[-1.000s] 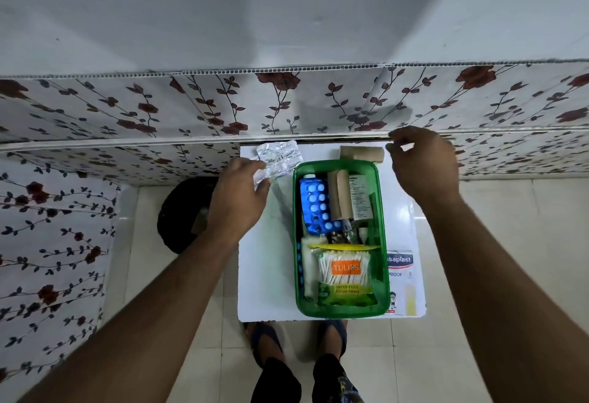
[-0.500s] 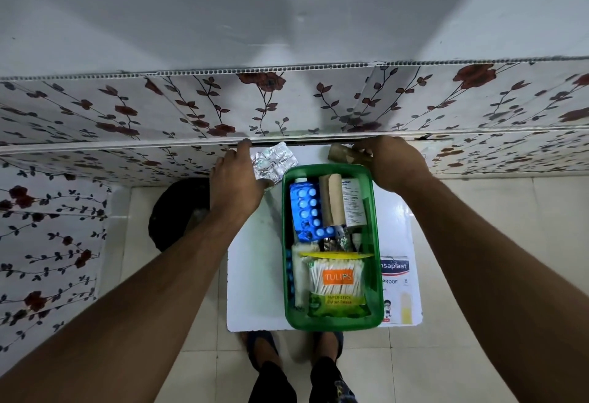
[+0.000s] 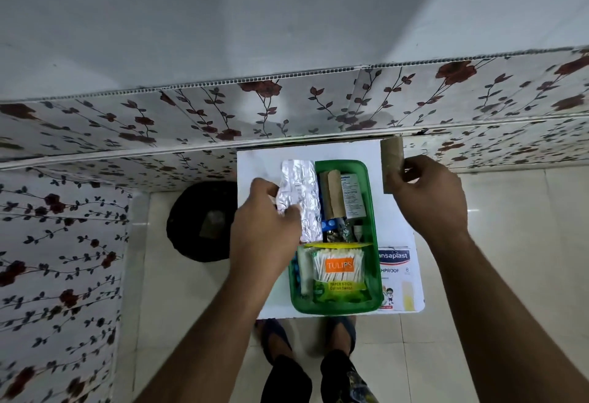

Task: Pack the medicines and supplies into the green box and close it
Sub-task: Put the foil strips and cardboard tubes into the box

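Note:
The open green box (image 3: 373, 198) stands on a small white table (image 3: 255, 166). Inside it lie a Tulips cotton swab pack (image 3: 339, 272), a brown roll (image 3: 332, 194), a white leaflet box (image 3: 352, 194) and blue pills, partly hidden. My left hand (image 3: 264, 233) grips a silver foil blister strip (image 3: 301, 198) over the box's left side. My right hand (image 3: 427, 198) holds a brown bandage roll (image 3: 391, 163) upright, to the right of the box and above the table's far corner. A Hansaplast plaster pack (image 3: 398, 275) lies on the table beside the box's right wall.
A floral-patterned panel wall (image 3: 287, 109) runs right behind the table and along the left. A black round bin (image 3: 197, 221) sits on the tiled floor left of the table. My sandalled feet (image 3: 277, 335) stand at the table's near edge.
My left hand lifted the foil strip off the table's far left and brought it over the box. My right hand picked up the brown roll and turned it upright, moving right.

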`<state>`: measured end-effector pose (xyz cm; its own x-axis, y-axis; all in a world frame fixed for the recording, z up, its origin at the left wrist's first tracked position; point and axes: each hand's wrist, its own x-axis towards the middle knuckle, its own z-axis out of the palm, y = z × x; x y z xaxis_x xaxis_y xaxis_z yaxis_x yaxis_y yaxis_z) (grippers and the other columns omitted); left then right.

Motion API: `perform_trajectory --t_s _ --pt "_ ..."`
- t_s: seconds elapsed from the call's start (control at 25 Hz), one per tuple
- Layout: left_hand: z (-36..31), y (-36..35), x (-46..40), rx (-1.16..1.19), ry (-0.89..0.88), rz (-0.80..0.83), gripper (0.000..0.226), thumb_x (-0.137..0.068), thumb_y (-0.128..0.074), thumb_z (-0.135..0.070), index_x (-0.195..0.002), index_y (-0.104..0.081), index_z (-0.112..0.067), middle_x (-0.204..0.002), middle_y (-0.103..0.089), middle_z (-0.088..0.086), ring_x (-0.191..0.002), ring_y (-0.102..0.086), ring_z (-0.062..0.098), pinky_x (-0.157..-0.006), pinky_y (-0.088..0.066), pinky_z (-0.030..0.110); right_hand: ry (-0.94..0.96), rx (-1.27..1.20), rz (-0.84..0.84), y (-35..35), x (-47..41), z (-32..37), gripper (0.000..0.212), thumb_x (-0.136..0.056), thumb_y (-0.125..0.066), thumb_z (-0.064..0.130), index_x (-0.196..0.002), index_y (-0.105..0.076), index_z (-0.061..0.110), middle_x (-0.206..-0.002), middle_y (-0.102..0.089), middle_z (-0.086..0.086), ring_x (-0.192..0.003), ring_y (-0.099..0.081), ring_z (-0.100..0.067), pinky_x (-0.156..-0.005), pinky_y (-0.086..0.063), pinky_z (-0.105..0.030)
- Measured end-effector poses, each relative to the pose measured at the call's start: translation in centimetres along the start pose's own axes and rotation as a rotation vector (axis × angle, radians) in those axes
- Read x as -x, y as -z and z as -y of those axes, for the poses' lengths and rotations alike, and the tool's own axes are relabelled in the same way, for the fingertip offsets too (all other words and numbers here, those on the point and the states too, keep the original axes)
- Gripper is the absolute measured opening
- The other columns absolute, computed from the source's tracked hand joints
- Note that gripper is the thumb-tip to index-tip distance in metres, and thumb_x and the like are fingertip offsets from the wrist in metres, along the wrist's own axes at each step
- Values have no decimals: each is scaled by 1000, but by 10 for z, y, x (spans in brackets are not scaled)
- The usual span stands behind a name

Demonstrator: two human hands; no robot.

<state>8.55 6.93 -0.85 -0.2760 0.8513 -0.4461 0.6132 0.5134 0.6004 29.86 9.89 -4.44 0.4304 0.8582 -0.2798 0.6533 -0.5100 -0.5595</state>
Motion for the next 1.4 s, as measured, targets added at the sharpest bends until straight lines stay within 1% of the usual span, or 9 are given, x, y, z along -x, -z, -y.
perform_trajectory --t_s 0.16,0.36,0.48,0.6,0.72,0.92,1.08,1.2,1.4 --pt "-4 -21 -3 -416 -119 -36 35 -87 -62 -38 -107 -46 -15 -85 -69 7 -75 -66 32 -58 -47 36 0 -65 10 13 23 -3 36 -87 -52 57 -91 -67 25 -87 -71 10 -80 -64 -20 -73 -51 -34" --pt "-2 -16 -8 -678 -353 -125 46 -84 -65 -50 -114 -57 -17 -93 -67 9 -86 -65 34 -57 -40 33 -2 -86 51 18 36 -7 31 -87 -54 52 -94 -68 25 -88 -70 10 -80 -65 -19 -69 -48 -32" --pt "12 -18 -20 -835 -556 -78 56 -74 -75 -50 -123 -63 -25 -124 -54 13 -110 -49 35 -79 -45 43 9 -44 59 13 43 -2 32 -87 -54 53 -96 -67 26 -88 -71 8 -80 -65 -20 -69 -50 -32" --pt "23 -26 -35 -945 -515 -14 73 -70 -73 -58 -136 -53 -34 -152 -31 16 -131 -32 40 -97 -37 51 46 96 60 -1 48 4 34 -85 -54 53 -102 -66 26 -91 -72 6 -84 -66 -23 -66 -49 -31" --pt "28 -30 -43 -931 -517 -3 77 -71 -71 -61 -140 -47 -38 -157 -23 15 -140 -22 40 -103 -33 53 111 211 12 -15 52 9 36 -84 -55 51 -108 -61 24 -97 -69 1 -88 -66 -26 -64 -43 -31" --pt "25 -25 -47 -792 -526 42 76 -70 -71 -62 -137 -49 -37 -154 -29 13 -142 -23 36 -105 -31 54 162 328 -7 -26 57 17 46 -85 -61 44 -116 -46 14 -105 -62 -7 -92 -64 -32 -62 -37 -33" --pt "33 -9 -37 -501 -581 12 59 -76 -72 -53 -129 -57 -35 -145 -40 8 -137 -32 32 -106 -35 50 55 247 32 -36 51 11 54 -81 -66 52 -111 -41 15 -107 -62 -7 -93 -64 -34 -64 -37 -33" --pt "43 -2 -33 -423 -562 43 51 -79 -71 -46 -127 -60 -32 -141 -43 7 -133 -36 29 -106 -36 46 12 181 62 -38 47 6 52 -80 -65 57 -106 -42 19 -99 -63 -4 -87 -64 -30 -64 -40 -34" --pt "41 6 -9 -214 -609 -4 27 -86 -67 -23 -113 -68 -20 -119 -57 2 -114 -55 21 -95 -48 35 -132 -177 14 -5 51 -18 26 -86 -62 47 -90 -58 21 -78 -66 2 -71 -62 -20 -61 -43 -30"
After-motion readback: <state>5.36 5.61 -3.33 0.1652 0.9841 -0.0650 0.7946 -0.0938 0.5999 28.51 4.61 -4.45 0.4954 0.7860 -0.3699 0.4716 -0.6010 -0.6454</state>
